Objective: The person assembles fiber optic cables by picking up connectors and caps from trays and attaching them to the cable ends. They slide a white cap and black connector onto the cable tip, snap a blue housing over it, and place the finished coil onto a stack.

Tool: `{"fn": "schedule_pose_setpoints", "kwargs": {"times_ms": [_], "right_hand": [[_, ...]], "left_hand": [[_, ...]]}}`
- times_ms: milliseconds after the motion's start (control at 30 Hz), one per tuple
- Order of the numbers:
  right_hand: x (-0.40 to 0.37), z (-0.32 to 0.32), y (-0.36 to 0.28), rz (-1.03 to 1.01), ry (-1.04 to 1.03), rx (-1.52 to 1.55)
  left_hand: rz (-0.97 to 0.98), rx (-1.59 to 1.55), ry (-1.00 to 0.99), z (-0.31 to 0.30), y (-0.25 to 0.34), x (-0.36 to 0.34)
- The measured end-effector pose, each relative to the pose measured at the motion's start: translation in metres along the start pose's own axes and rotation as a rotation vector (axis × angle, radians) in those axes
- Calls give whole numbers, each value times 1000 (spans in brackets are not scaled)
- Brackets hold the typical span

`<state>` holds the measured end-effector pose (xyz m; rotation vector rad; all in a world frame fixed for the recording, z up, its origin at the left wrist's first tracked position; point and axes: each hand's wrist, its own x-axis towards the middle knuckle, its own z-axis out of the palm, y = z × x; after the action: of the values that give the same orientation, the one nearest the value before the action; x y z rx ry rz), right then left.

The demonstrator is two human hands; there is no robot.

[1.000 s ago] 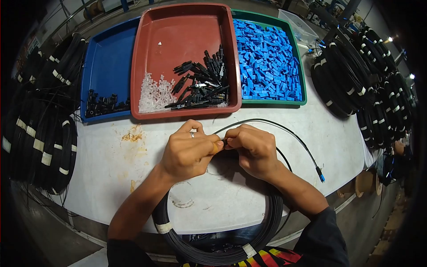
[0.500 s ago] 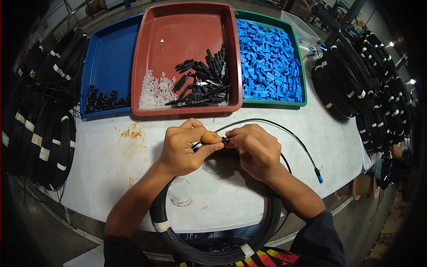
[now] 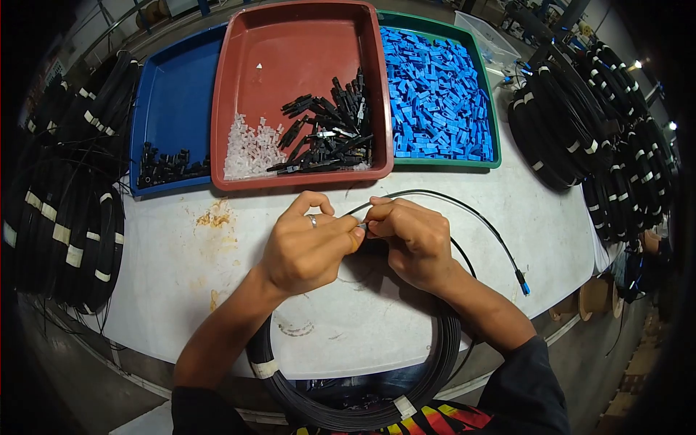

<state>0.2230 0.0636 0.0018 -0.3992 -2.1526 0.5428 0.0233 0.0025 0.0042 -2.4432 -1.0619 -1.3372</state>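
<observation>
Fingertips of the left hand (image 3: 306, 250) and right hand (image 3: 419, 243) meet, closed on a small, mostly hidden piece (image 3: 365, 227).
Left to right: a blue tray (image 3: 180, 87) with black parts; a banded black coil (image 3: 319, 415) below the hands; a red tray (image 3: 293, 54) beyond them, holding clear and black pieces; a green tray (image 3: 496, 138) of blue pieces; a blue-tipped cable end (image 3: 523, 283) on the table (image 3: 558, 239).
</observation>
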Motion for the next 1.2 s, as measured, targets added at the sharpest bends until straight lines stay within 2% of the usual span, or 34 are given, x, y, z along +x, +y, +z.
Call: {"fn": "schedule_pose_setpoints", "kwargs": {"times_ms": [33,100,200,333,400,433,567,633,667,733,767,833,933,1133,1200], "right_hand": [[-1,0,1,-1,-2,2],[-1,0,3,64,1,105],[-2,1,2,134,-8,152],[1,2,1,106,17,147],[4,1,-5,121,29,2],[3,2,-5,120,26,5],[3,1,-6,-24,71,-167],[2,-2,-5,-64,68,-203],[2,-1,-4,-104,70,-206],[1,-2,-2,-141,75,-210],[1,-3,-1,-114,42,-173],[-1,-2,0,-80,13,-132],[1,1,1,-93,29,-75],[-1,2,2,27,41,11],[-1,1,3,37,57,50]], "left_hand": [[-3,2,0,0,2,1],[153,169,26,2,4,4],[211,250,41,2,4,3],[123,167,9,-2,0,1],[-251,-156,22,0,-5,-4],[-362,-255,29,1,-5,-4],[-470,-432,31,4,-4,-5],[-631,-533,33,2,-1,-3],[-629,-535,28,3,-3,-3],[-358,-412,31,7,-7,-5],[-358,-414,27,7,-7,-4],[-78,-65,-15,3,-4,-3],[-7,2,11,0,-2,-1],[97,100,3,0,0,0],[64,91,-10,0,0,1]]}}
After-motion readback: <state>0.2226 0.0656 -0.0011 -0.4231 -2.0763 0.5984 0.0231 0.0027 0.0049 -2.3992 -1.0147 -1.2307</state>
